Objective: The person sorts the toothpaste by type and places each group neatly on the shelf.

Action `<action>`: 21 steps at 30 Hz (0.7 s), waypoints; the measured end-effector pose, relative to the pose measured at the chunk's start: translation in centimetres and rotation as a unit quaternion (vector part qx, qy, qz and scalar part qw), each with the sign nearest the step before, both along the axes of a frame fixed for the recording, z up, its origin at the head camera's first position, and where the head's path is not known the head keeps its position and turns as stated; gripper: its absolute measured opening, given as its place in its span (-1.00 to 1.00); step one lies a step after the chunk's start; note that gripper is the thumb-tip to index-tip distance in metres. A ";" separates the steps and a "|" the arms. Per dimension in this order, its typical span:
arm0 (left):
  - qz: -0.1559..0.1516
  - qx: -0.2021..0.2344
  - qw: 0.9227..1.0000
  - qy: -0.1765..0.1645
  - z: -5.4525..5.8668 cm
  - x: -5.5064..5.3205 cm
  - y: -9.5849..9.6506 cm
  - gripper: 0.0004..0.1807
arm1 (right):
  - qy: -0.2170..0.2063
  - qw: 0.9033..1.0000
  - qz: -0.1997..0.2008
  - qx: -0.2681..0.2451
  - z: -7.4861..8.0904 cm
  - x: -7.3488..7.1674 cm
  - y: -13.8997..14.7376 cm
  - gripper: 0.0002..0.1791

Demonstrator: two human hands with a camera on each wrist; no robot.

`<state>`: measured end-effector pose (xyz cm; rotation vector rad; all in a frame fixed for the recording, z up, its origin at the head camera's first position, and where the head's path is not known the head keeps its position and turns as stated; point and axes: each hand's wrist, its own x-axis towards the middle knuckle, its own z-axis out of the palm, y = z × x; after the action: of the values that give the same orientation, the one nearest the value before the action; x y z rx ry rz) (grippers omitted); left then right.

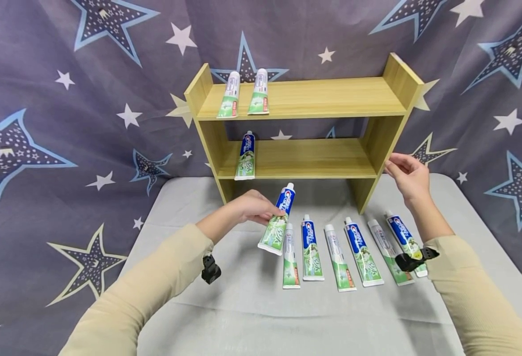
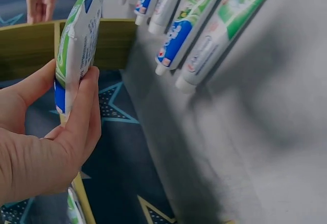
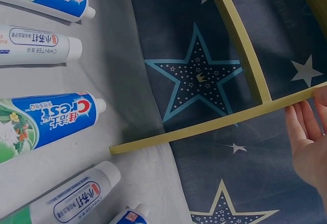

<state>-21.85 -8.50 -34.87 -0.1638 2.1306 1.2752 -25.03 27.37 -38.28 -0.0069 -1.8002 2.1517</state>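
My left hand (image 1: 261,207) holds a blue, white and green Crest toothpaste tube (image 1: 272,235) in the air, before the shelf's lower left. In the left wrist view this tube (image 2: 79,45) is edge-on, pinched between thumb and fingers. My right hand (image 1: 410,178) touches the outer side of the wooden shelf's right panel (image 1: 378,158) with fairly straight fingers. In the right wrist view, the fingertips (image 3: 294,119) meet the panel's edge. On the middle board stands another Crest tube (image 1: 245,158), left side. Two white-green tubes (image 1: 230,96) lean on the top board, also left.
Several toothpaste tubes lie in a row on the grey tabletop (image 1: 243,316), Crest tubes (image 1: 312,249) alternating with white-green ones (image 1: 340,259). The rightmost tubes lie close to my right forearm. A star-patterned curtain (image 1: 87,113) hangs behind the shelf.
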 end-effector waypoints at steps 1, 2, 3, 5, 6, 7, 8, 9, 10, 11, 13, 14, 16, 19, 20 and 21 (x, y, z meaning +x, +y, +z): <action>0.002 0.005 1.000 0.001 0.2 -0.1 0.1 -0.63 | -0.001 1.000 -0.001 0.002 0.0 0.0 0.0 -0.73; 0.006 0.010 1.000 0.002 0.4 -0.2 0.2 -0.62 | -0.003 1.000 -0.002 0.002 0.0 0.0 0.0 -0.73; 0.010 0.016 1.000 0.001 0.6 -0.3 0.3 -0.61 | -0.004 1.000 -0.003 0.005 0.0 0.0 0.1 -0.72; 0.017 0.026 1.000 -0.001 0.9 -0.5 0.5 -0.59 | -0.006 1.000 -0.004 0.005 0.0 0.0 0.1 -0.72; 0.020 0.028 0.999 -0.002 1.1 -0.7 0.6 -0.58 | -0.007 1.000 -0.005 0.006 0.0 -0.1 0.1 -0.72; 0.021 0.031 0.999 -0.004 1.2 -0.8 0.7 -0.57 | -0.008 1.000 -0.005 0.006 0.0 -0.1 0.1 -0.73; 0.022 0.031 0.999 -0.004 1.4 -1.0 0.8 -0.57 | -0.009 1.000 -0.004 0.006 0.0 -0.1 0.1 -0.73; 0.023 0.029 0.999 -0.003 1.5 -1.2 0.9 -0.55 | -0.010 1.000 -0.005 0.008 0.0 -0.1 0.1 -0.73; 0.023 0.026 0.999 -0.001 1.7 -1.5 1.0 -0.54 | -0.011 1.000 -0.004 0.007 0.0 -0.1 0.1 -0.74; 0.025 0.025 0.999 0.000 1.8 -1.7 1.1 -0.53 | -0.012 1.000 -0.004 0.007 0.0 0.0 0.1 -0.74; 0.031 0.025 0.999 0.005 2.2 -2.2 1.3 -0.49 | -0.013 1.000 -0.004 0.008 0.0 0.0 0.1 -0.75; 0.038 0.026 0.999 0.006 2.4 -2.5 1.4 -0.47 | -0.012 1.000 -0.003 0.010 0.0 0.0 0.1 -0.75; 0.050 0.033 0.998 0.008 2.8 -3.2 1.7 -0.45 | -0.011 1.000 -0.003 0.013 0.0 0.0 0.2 -0.75; 0.074 0.049 0.996 0.011 3.4 -4.0 2.0 -0.45 | -0.010 1.000 -0.003 0.018 0.0 0.1 0.1 -0.75; 0.082 0.052 0.995 0.012 3.6 -4.4 2.2 -0.46 | -0.011 1.000 -0.003 0.020 0.1 0.1 0.1 -0.75; 0.090 0.056 0.994 0.014 3.7 -4.6 2.3 -0.47 | -0.012 1.000 -0.004 0.022 0.1 0.1 0.1 -0.75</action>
<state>-26.50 -6.24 -31.14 -0.2976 2.0987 1.5054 -24.92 27.42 -38.20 -0.0309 -1.8583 2.1142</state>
